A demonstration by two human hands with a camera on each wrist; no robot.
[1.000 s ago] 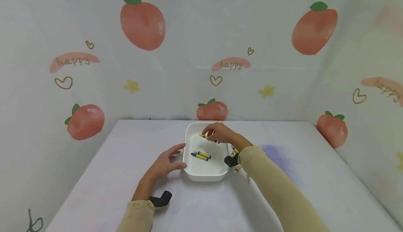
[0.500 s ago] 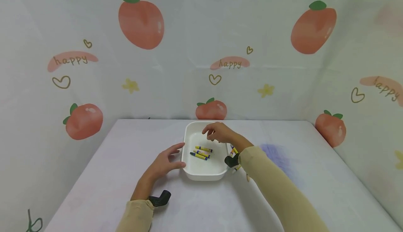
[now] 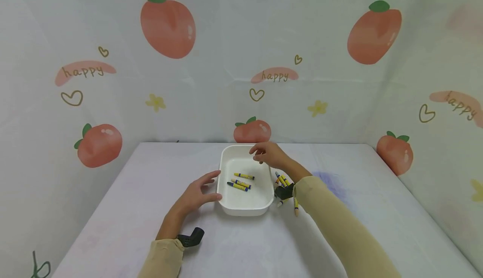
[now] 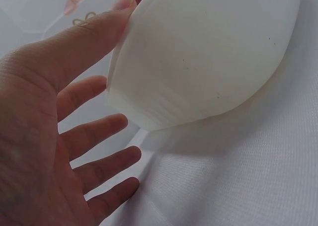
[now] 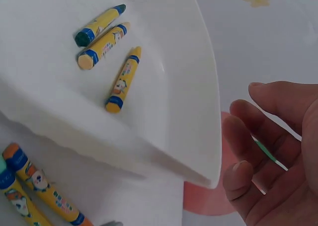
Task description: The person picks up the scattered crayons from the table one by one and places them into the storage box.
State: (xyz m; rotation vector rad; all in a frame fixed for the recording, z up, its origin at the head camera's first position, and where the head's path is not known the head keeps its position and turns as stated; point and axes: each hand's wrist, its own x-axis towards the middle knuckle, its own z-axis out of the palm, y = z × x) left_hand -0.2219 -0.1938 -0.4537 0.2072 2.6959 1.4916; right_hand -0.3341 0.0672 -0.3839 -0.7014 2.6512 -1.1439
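A white plastic tray (image 3: 245, 211) stands on the table. In it lie three crayons in yellow wrappers: a dark green crayon (image 5: 101, 25), a peach crayon (image 5: 104, 46) beside it, and a yellow crayon (image 5: 123, 80) a little apart. My left hand (image 3: 196, 194) is at the tray's left side with fingers spread, the thumb (image 4: 94, 35) against the wall. Over the back right rim hovers my right hand (image 3: 269, 154), its fingers loosely bent around nothing in the right wrist view.
Several more crayons (image 3: 296, 206) lie on the table just right of the tray, partly hidden under my right wrist. An orange crayon (image 5: 47, 186) is among them. A patterned cloth backdrop (image 3: 211, 60) rises behind the table.
My right hand let the yellow crayon drop into the tray beside the other two, then drew back to the right. The left hand has stayed at the tray's side.
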